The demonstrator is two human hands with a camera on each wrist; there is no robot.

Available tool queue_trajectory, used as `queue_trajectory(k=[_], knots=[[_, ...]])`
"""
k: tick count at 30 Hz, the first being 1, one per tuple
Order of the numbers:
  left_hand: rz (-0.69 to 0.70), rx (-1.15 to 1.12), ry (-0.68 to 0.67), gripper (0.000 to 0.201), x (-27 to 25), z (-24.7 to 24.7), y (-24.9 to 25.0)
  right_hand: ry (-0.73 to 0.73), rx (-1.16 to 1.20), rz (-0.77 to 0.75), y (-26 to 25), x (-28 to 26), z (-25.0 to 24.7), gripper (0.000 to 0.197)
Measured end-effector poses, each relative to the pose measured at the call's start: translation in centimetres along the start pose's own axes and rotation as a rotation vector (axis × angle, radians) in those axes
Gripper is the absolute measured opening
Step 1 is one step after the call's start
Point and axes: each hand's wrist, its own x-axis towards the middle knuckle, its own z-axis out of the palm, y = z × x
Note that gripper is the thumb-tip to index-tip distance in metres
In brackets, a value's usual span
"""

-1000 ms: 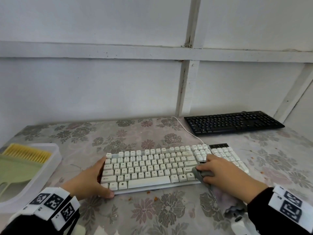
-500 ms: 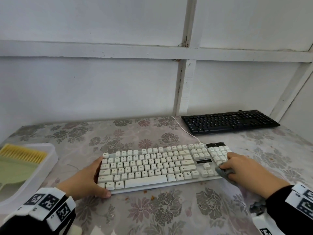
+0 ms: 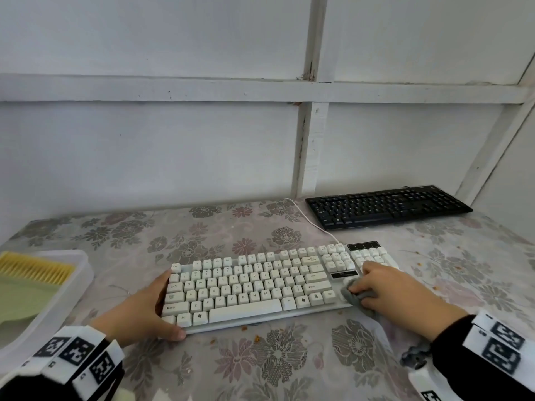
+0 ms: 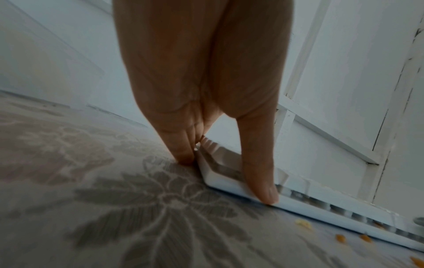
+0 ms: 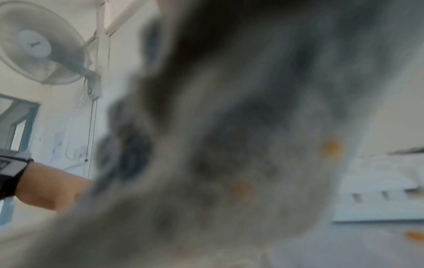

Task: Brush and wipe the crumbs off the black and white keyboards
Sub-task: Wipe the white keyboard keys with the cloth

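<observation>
The white keyboard (image 3: 254,287) lay near the front of the floral-covered worktop (image 3: 289,366), its cable running back toward the black keyboard (image 3: 388,206), which sat well apart by the wall at the far right. The left hand (image 3: 139,314) braced the white keyboard's left end, fingers (image 4: 183,145) straight against the side edge and the thumb (image 4: 261,177) laid along the front edge. The right hand (image 3: 388,293) rested over the keyboard's right end, its fingers curled round a grey cloth (image 3: 357,299) pressed on the keys near the arrow cluster. Orange crumbs (image 3: 256,339) lay scattered on the worktop just in front of the keyboard. At the left edge, a green dustpan with a yellow brush (image 3: 34,269) sat in a white tray (image 3: 78,293).
</observation>
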Motion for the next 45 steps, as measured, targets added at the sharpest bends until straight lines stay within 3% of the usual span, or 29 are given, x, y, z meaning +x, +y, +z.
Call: queue_trajectory(k=[4, 9, 13, 19, 25, 31, 35, 39, 43, 45], knots=[[0.026, -0.005, -0.013, 0.148, 0.0, -0.2, -0.2, -0.022, -0.06, 0.072, 1.6, -0.8, -0.7, 0.016], [0.05, -0.012, -0.021, 0.142, 0.1, -0.2, -0.4, -0.004, -0.106, 0.162, 3.3, -1.6, -2.5, 0.03], [0.053, -0.019, -0.017, 0.146, 0.2, -0.2, -0.7, 0.07, -0.017, 0.17, 3.0, -1.0, -3.0, 0.019], [0.045, -0.029, -0.018, 0.143, 0.3, -0.2, -0.7, -0.033, -0.052, 0.128, 1.8, -0.2, -0.9, 0.012], [0.037, -0.012, -0.006, 0.146, 0.4, -0.2, -0.9, -0.039, -0.088, 0.218, 4.9, -1.4, -1.2, 0.038], [0.045, -0.02, -0.005, 0.138, 0.5, -0.1, -1.0, 0.037, -0.104, 0.306, 6.2, -1.2, -1.5, 0.025], [0.05, -0.023, -0.002, 0.133, 0.4, -0.1, -0.8, 0.034, -0.042, 0.233, 5.1, -1.0, -2.0, 0.018], [0.072, -0.044, -0.003, 0.13, 0.3, -0.1, -0.6, 0.012, 0.025, 0.162, 3.8, -0.6, -1.2, 0.017], [0.08, -0.065, -0.004, 0.128, 0.3, -0.1, -0.9, -0.013, -0.034, 0.219, 4.6, -0.6, -0.7, 0.016], [0.077, -0.08, -0.005, 0.128, 0.4, -0.1, -1.2, -0.015, -0.067, 0.258, 5.4, -1.0, -0.6, 0.025]])
